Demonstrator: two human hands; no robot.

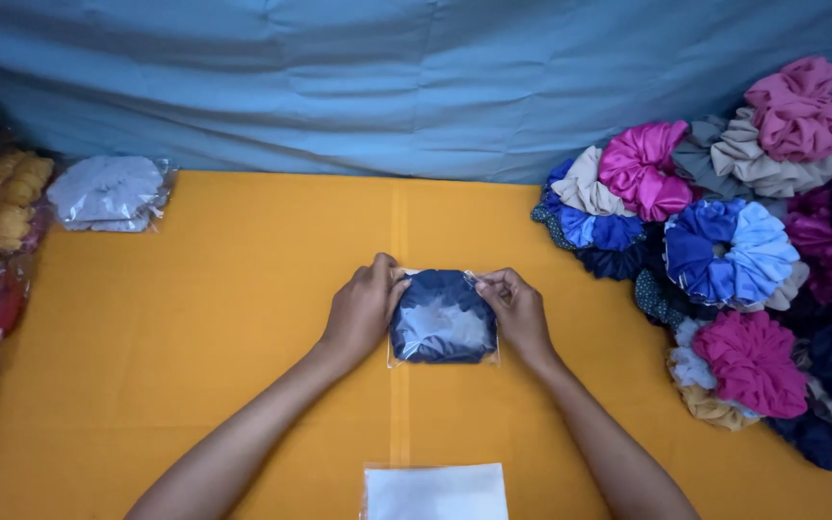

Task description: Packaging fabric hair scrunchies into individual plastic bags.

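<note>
Navy scrunchie sitting bagged at centre frame, mouth of the bag not yet closed.

Orange desk (195,318) carrying a loose scrunchie pile (734,250) at right; clear bag (443,318) holding the navy scrunchie (440,294); left hand (363,308) and right hand (517,310) pinching its top corners; sealed packs (108,193) upper left; spare empty bags (435,491) lying below.

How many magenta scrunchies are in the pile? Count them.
4 show: one at the top right, one shiny by the cloth, one low down, one at the right edge. More may be buried.

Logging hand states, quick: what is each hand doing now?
Left hand: closed, pinching the clear bag holding a navy scrunchie.
Right hand: closed, pinching the same bag.
</note>
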